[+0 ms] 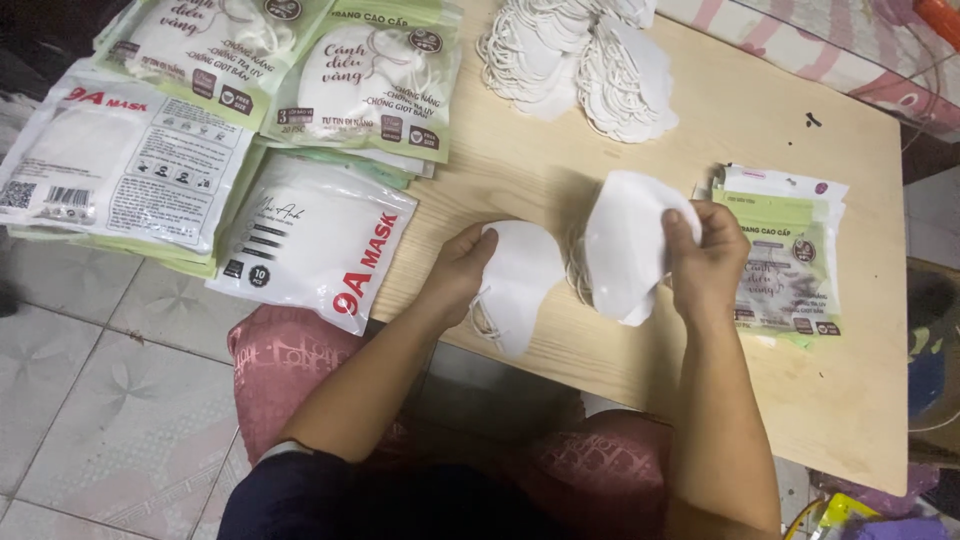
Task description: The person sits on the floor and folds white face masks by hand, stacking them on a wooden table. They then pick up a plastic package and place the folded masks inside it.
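My left hand [458, 268] rests on a white folded face mask [522, 278] lying at the near edge of the low wooden table [760, 130], fingers curled over its left side. My right hand [703, 256] pinches a small stack of white masks [625, 245] held upright just above the table, thumb and fingers closed on its right edge. To the right of that hand lies a pile of empty green-and-white mask pouches [790, 250].
Heaps of loose white masks [580, 60] sit at the table's far side. Filled mask packets, green ones [375, 80] and white ones [315, 240], overlap at the left, partly off the table. Pink-trousered knees [290, 370] are below; tiled floor [90, 400] lies left.
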